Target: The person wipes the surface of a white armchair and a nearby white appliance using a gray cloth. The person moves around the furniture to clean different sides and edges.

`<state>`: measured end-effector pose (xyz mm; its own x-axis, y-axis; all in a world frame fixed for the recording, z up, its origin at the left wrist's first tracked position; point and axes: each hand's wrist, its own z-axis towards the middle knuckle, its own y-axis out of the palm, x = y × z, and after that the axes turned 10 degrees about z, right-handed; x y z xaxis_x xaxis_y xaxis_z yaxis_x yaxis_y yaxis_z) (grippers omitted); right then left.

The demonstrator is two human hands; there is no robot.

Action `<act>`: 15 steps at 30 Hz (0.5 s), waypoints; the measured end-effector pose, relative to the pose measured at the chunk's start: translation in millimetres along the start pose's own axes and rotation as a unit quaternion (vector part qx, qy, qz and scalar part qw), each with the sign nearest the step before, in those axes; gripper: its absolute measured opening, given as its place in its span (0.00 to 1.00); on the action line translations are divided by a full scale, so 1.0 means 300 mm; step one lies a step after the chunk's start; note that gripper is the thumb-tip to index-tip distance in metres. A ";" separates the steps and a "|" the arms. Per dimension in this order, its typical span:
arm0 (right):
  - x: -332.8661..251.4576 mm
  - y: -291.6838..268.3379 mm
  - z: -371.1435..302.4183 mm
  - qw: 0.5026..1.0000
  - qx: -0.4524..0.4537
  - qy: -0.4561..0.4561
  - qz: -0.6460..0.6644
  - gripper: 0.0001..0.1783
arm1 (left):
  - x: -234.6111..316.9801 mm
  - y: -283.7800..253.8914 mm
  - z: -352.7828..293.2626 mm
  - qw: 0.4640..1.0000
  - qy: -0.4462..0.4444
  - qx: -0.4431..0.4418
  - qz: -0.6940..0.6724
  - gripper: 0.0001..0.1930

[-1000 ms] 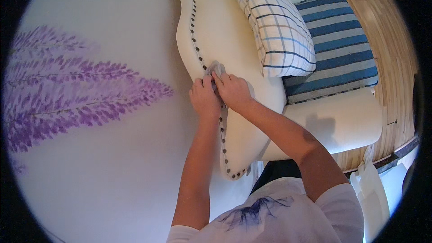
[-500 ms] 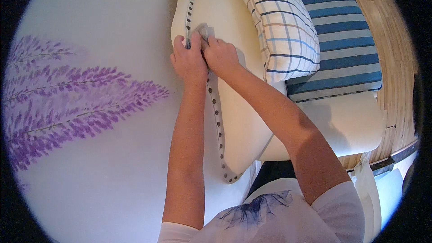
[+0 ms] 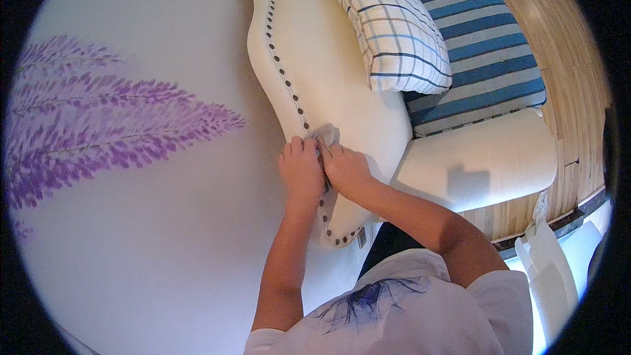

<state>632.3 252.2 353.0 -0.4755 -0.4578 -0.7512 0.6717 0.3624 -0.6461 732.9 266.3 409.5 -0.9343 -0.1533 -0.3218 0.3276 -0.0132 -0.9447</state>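
Note:
Both of my hands press a small grey cloth (image 3: 327,135) against the studded top edge of a cream upholstered sofa back (image 3: 322,46). My left hand (image 3: 302,165) is closed at the outer side of the edge, its fingers curled over the row of dark round studs (image 3: 284,73). Close beside it, my right hand (image 3: 346,169) is closed on the cloth, part of which sticks up past the fingers. Most of the cloth is hidden under both hands. Studs run on above and below the hands along the curved edge.
A checked pillow (image 3: 401,33) leans on the sofa back, by a blue-and-grey striped seat cushion (image 3: 480,52). The cream sofa arm (image 3: 486,158) lies at right. A wall (image 3: 164,223) painted with purple flowers (image 3: 118,131) stands at left; wooden floor (image 3: 565,79) lies beyond the sofa.
Both hands have moved with the cloth along the studded edge toward me, nearer the sofa back's lower end. More studs show beyond them. The view has shifted slightly.

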 end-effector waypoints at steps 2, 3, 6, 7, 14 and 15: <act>-0.021 0.015 -0.088 1.000 0.011 0.002 0.026 0.27 | 0.003 -0.031 -0.069 1.000 0.010 -0.029 -0.004 0.09; -0.030 0.022 -0.132 0.999 0.017 0.004 0.038 0.27 | 0.007 -0.046 -0.102 0.999 0.017 -0.044 -0.008 0.09; -0.070 0.051 -0.250 0.997 0.025 0.032 0.065 0.27 | 0.011 -0.089 -0.203 0.998 0.037 -0.046 -0.031 0.10; -0.083 0.055 -0.287 0.996 0.022 0.037 0.075 0.28 | 0.015 -0.100 -0.234 0.998 0.037 -0.047 -0.032 0.10; -0.128 0.136 -0.516 0.985 0.099 -0.003 0.139 0.33 | 0.038 -0.155 -0.434 0.997 0.061 -0.041 -0.013 0.12; -0.127 0.152 -0.537 0.981 0.122 -0.019 0.151 0.33 | 0.041 -0.163 -0.456 0.997 0.062 -0.045 -0.007 0.12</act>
<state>589.4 417.0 330.4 -0.2159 -0.3911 -0.8947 0.8969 0.2827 -0.3400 686.0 400.0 443.2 -0.9507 -0.0297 -0.3087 0.3059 0.0743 -0.9492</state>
